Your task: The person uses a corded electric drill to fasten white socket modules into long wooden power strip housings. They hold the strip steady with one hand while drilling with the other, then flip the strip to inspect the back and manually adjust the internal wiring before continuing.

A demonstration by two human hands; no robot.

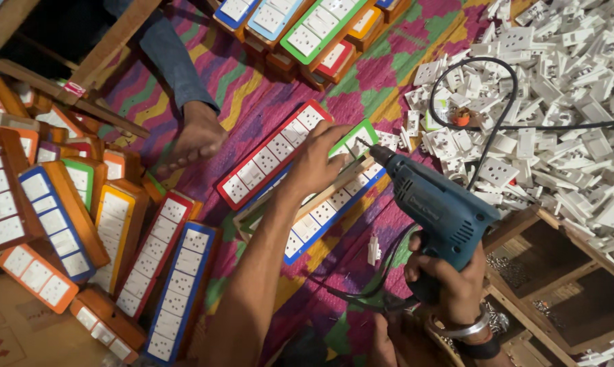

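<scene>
My right hand (449,275) grips a teal electric drill (437,207) by its handle, the bit pointing up-left at a green-framed switch board (358,136). My left hand (318,160) presses down on that board and on the wooden box frame (351,178) beneath it. A red-framed board (269,155) lies just left of my left hand. A blue-framed board (324,217) lies under my left wrist. The drill's black cord (480,129) loops away to the upper right.
A heap of loose white sockets and switches (565,102) fills the right side. Stacks of coloured boards (83,217) lie at the left and at the top (307,27). Another person's bare foot (195,139) rests on the patterned mat (239,102). A wooden tray (558,278) sits lower right.
</scene>
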